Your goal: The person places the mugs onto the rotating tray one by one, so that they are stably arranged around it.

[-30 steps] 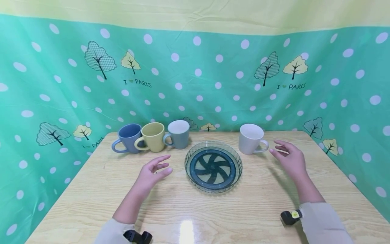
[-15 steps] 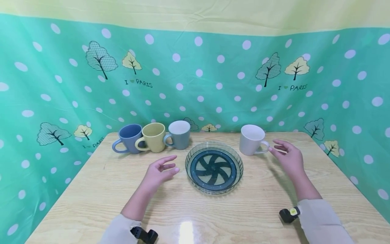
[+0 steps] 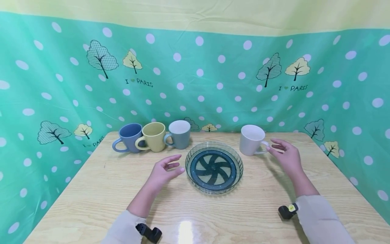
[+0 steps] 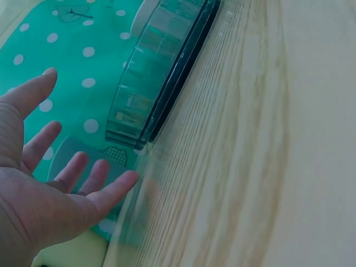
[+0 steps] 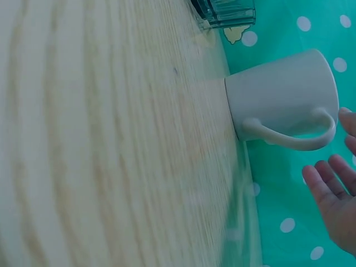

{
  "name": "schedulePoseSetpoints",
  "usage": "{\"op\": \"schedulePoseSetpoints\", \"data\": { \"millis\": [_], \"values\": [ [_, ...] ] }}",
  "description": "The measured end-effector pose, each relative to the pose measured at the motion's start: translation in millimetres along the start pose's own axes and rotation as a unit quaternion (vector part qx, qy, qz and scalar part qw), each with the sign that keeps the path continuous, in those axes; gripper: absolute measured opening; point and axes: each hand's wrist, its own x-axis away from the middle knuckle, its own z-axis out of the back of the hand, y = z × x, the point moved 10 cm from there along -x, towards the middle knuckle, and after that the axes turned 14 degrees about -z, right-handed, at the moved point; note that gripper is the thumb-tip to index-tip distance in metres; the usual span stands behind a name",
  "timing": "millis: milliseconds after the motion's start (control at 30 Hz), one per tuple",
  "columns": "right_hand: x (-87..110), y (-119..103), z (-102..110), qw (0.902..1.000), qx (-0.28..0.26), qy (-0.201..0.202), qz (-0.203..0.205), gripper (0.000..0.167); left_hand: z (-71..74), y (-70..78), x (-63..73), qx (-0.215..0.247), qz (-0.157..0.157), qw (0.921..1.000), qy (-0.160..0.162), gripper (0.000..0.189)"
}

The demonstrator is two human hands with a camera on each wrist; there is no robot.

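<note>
Tray [image 3: 213, 167] x1, mugs x4. White mug [image 3: 250, 142] stands upright right of the tray, plain, handle pointing away; blue mug [image 3: 131, 140], yellow mug [image 3: 156, 139], grey-blue mug [image 3: 180, 137] line up behind-left. Tray's round, see-through, dark pinwheel base. Left hand [image 3: 164, 173] spread wide just left of it; right hand [image 3: 286, 156] loosely spread at the white mug's handle, can't tell if touching.

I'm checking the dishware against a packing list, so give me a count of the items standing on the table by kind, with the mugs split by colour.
Blue mug: 1
Yellow mug: 1
Grey-blue mug: 1
White mug: 1
Clear-walled round tray: 1
Total: 5, of which 4 are mugs
</note>
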Motion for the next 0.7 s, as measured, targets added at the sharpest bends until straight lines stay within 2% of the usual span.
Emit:
{"op": "schedulePoseSetpoints", "data": {
  "millis": [100,333,467,700],
  "values": [
    [-2.4,0.6,-3.3,0.9999,0.001,-0.012,-0.004,0.054,-0.3,-4.9,-1.7,-0.013,0.012,0.9998,-0.002,0.059],
    [-6.8,3.9,-10.1,0.9985,0.002,-0.043,-0.035,0.055,-7.3,-12.8,-5.4,0.039,0.037,0.9986,-0.006,0.061],
    [-9.0,9.0,-15.2,0.9965,-0.001,-0.06,-0.058,0.054,-10.1,-16.3,-7.7,0.049,0.045,0.9978,0.003,0.061],
    [-14.1,16.6,-19.7,0.996,-0.012,-0.057,-0.068,0.051,-14.5,-23.1,-10.6,0.066,0.054,0.9963,0.014,0.061]
  ]
}}
